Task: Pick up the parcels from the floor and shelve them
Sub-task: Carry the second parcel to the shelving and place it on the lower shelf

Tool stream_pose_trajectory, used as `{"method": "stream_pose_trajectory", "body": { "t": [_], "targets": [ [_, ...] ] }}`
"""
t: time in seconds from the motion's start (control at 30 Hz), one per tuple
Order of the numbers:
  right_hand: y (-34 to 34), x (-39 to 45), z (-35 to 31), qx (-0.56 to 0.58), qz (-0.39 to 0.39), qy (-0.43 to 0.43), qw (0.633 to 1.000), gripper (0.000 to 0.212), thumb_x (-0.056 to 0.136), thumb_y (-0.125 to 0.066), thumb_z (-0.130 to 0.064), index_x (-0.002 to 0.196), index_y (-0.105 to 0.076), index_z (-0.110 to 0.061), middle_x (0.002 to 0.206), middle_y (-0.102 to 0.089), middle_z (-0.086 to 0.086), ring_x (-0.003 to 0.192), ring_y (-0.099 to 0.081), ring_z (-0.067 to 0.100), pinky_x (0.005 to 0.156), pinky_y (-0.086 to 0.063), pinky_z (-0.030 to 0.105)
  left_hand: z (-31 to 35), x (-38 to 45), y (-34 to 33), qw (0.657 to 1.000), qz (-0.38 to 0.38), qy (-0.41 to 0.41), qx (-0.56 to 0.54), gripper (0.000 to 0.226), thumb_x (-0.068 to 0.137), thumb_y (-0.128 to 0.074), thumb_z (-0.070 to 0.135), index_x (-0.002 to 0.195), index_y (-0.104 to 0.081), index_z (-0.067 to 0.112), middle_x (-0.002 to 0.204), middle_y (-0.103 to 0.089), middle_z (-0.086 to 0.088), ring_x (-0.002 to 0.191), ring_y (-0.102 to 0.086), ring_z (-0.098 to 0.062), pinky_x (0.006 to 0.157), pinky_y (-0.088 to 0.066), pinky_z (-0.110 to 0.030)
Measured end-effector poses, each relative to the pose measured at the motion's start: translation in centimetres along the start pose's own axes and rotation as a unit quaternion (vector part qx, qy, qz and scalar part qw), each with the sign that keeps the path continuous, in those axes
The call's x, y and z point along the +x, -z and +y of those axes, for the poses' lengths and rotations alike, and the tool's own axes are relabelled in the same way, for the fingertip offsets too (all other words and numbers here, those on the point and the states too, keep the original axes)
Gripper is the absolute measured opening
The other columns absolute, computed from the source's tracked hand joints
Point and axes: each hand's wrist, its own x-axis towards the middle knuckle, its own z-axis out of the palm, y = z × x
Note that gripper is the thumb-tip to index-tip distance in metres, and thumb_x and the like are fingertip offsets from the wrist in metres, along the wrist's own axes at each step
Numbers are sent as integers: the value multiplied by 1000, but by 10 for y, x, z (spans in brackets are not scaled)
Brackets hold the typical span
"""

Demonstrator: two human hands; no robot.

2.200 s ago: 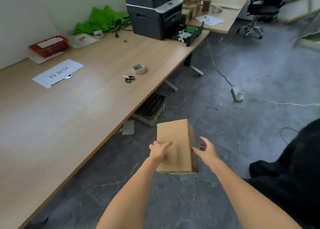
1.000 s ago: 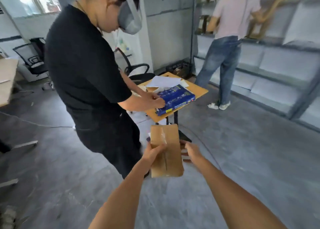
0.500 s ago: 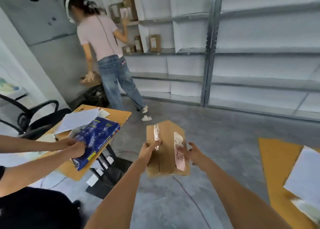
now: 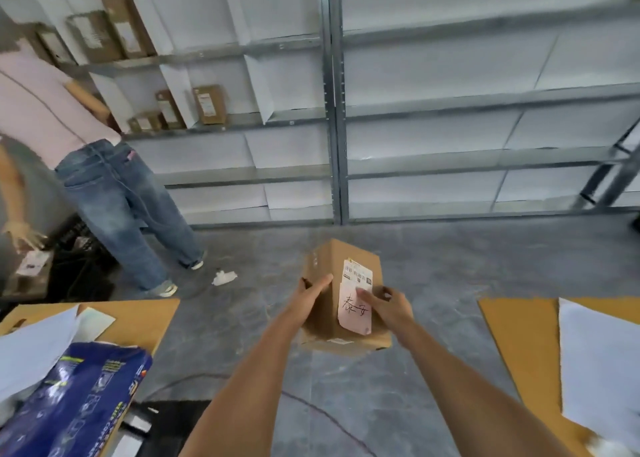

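I hold a brown cardboard parcel [image 4: 325, 266] in front of me above the grey floor. A white barcode label and a pink handwritten slip sit on its upper right face. My left hand [image 4: 310, 290] grips its left side, and my right hand [image 4: 388, 302] presses on the right face over the pink slip. Ahead stands a grey metal shelf rack [image 4: 334, 110] with white backing. Several parcels [image 4: 209, 105] stand on its upper left shelves.
A person in jeans [image 4: 117, 193] stands at the left end of the rack. A small orange table [image 4: 138, 318] with papers and a blue package [image 4: 76, 397] is at lower left. Another orange table [image 4: 519, 345] with paper is at lower right. A white scrap [image 4: 224, 278] lies on the floor.
I have turned from the long desk, past a person in black, to face the shelf rack. The rack is closer now. The parcel has rotated so its labelled face shows more.
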Motion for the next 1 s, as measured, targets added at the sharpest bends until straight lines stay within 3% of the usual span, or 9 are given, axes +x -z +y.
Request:
{"method": "stream_pose_trajectory", "body": {
  "t": [0.1, 0.17, 0.23, 0.37, 0.5, 0.7, 0.83, 0.93, 1.0],
  "targets": [
    [16, 30, -12, -1, 27, 3, 1000, 64, 73, -76, -43, 124, -57, -10, 124, -63, 6, 97, -57, 17, 81, -45, 26, 10, 50, -15, 999, -29, -15, 18, 105, 49, -71, 71, 135, -45, 17, 134, -57, -3, 118, -55, -23, 110, -39, -43],
    [27, 54, -22, -3, 52, 4, 999, 66, 72, -77, -43, 125, -58, -10, 123, -64, 5, 103, -60, 21, 86, -48, 29, 21, 81, -27, 999, -39, -19, 30, 113, 38, -71, 66, 135, -46, 14, 134, -59, -11, 118, -57, -27, 110, -40, -45],
    [41, 80, -31, 0, 69, 0, 998, 69, 68, -79, -45, 125, -58, -12, 122, -65, 5, 109, -62, 23, 94, -51, 35, 47, 91, -42, 996, -54, -13, 68, 103, 46, -68, 65, 134, -48, 16, 133, -60, -9, 119, -57, -28, 107, -42, -46],
    [68, 125, -45, 9, 74, 1, 997, 57, 66, -80, -43, 111, -63, -13, 108, -69, 2, 99, -64, 22, 92, -53, 41, 90, 108, -69, 988, -77, -9, 132, 55, 87, -57, 44, 136, -47, 20, 133, -59, -8, 117, -54, -26, 93, -46, -45],
    [102, 168, -63, 4, 83, 6, 996, 29, 71, -77, -43, 82, -63, -20, 89, -69, -2, 86, -64, 18, 86, -56, 37, 127, 150, -103, 980, -105, -10, 170, 57, 87, -56, 47, 138, -45, 23, 133, -58, -7, 121, -53, -30, 88, -48, -48],
    [150, 219, -77, 21, 132, 10, 991, 29, 70, -77, -45, 71, -60, -21, 85, -70, 0, 81, -65, 18, 77, -54, 35, 167, 197, -157, 975, -137, -17, 173, 47, 82, -59, 47, 122, -53, 23, 106, -61, -3, 98, -55, -23, 91, -48, -48],
    [179, 254, -86, 81, 153, 12, 985, 27, 71, -80, -32, 87, -66, -16, 96, -72, 7, 85, -66, 22, 79, -55, 36, 189, 239, -192, 977, -150, -31, 150, 36, 85, -57, 43, 113, -60, 20, 97, -65, -2, 85, -57, -18, 84, -50, -41],
    [197, 286, -95, 139, 167, 11, 976, 55, 69, -82, -20, 120, -63, -11, 104, -68, 6, 93, -65, 24, 85, -55, 36, 203, 277, -215, 978, -144, -57, 141, 32, 93, -52, 29, 114, -63, 8, 97, -65, -7, 75, -58, -13, 62, -45, -25],
    [207, 314, -103, 147, 178, 9, 973, 65, 68, -82, -18, 128, -57, -15, 108, -64, 5, 96, -64, 24, 83, -55, 36, 215, 306, -231, 973, -160, -54, 155, 27, 92, -53, 24, 106, -63, 4, 91, -66, -9, 77, -60, -19, 62, -47, -26]
  ]
}}
